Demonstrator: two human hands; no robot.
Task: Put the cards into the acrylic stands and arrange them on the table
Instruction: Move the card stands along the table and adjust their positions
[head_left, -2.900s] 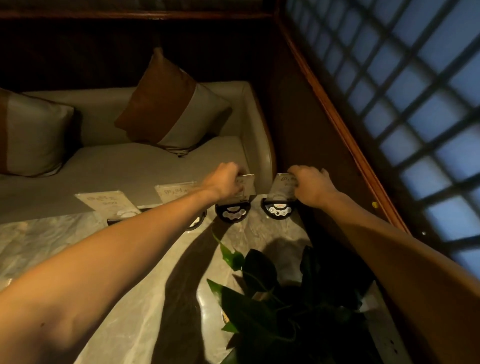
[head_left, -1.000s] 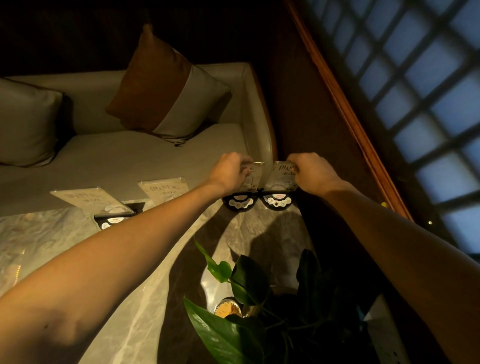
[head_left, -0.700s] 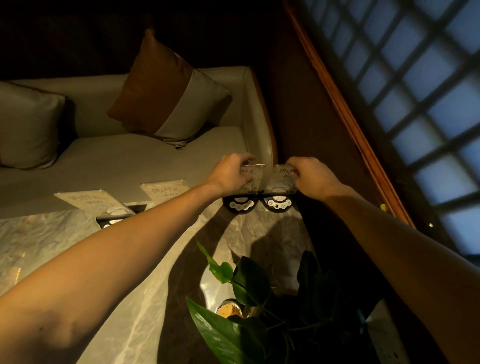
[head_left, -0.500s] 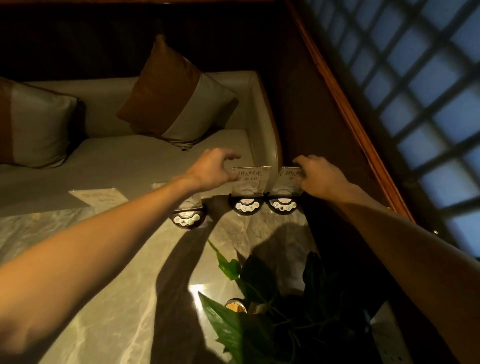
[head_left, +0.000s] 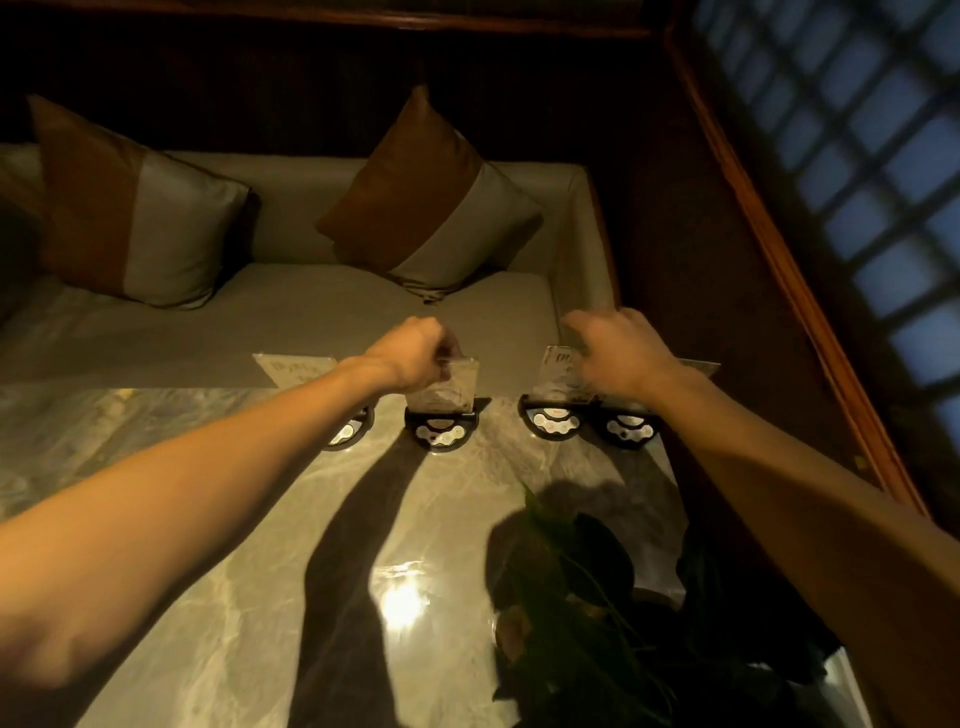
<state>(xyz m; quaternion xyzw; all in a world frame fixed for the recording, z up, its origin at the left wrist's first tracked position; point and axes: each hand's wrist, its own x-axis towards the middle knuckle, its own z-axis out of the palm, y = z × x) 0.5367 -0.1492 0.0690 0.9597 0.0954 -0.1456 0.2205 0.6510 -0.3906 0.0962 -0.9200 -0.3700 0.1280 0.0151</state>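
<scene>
Four clear acrylic stands with cards in black half-round bases line the far edge of the marble table (head_left: 234, 545). My left hand (head_left: 415, 358) pinches the top of the second stand (head_left: 447, 389). The first stand (head_left: 296, 369) is partly hidden behind my left forearm. My right hand (head_left: 623, 353) hovers with fingers spread over the third stand (head_left: 558, 382) and the fourth stand (head_left: 628, 427), covering much of the fourth's card.
A potted plant (head_left: 597, 597) with dark leaves stands on the table's near right. Behind the table runs a grey bench (head_left: 311, 322) with two brown-and-grey cushions (head_left: 431, 208). A wood-framed lattice window (head_left: 857, 182) closes the right side.
My left hand let go of the third stand, moved left and closed on the second stand. My right hand opened and lifted off the fourth stand. The view shifted left.
</scene>
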